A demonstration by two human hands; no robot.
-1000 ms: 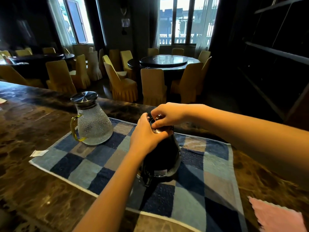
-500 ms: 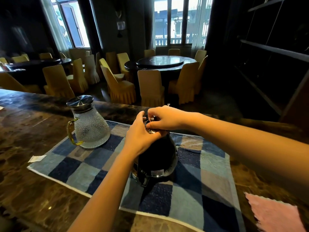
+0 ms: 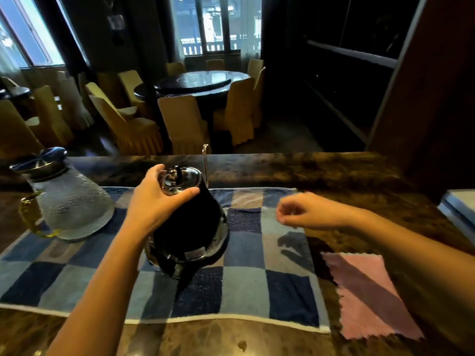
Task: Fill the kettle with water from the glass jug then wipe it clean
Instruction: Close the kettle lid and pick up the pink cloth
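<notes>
A dark, shiny kettle [image 3: 191, 227] stands on a blue checked towel [image 3: 244, 286] in the middle of the counter. Its metal lid [image 3: 180, 179] with a small knob sits on top, and a thin spout rises behind it. My left hand [image 3: 154, 201] is wrapped around the kettle's neck just under the lid. My right hand [image 3: 305, 210] hovers to the right of the kettle, above the towel, fingers loosely curled and holding nothing. A textured glass jug [image 3: 69, 199] with a metal lid and yellowish handle stands at the towel's left end.
A pink cloth [image 3: 367, 291] lies on the marble counter [image 3: 321, 170] right of the towel. A pale flat object [image 3: 460, 209] sits at the right edge. Beyond the counter are round tables and covered chairs.
My right hand has let go of the kettle's lid and moved right, away from the kettle. The left hand stays on the kettle's neck. The view has shifted right.
</notes>
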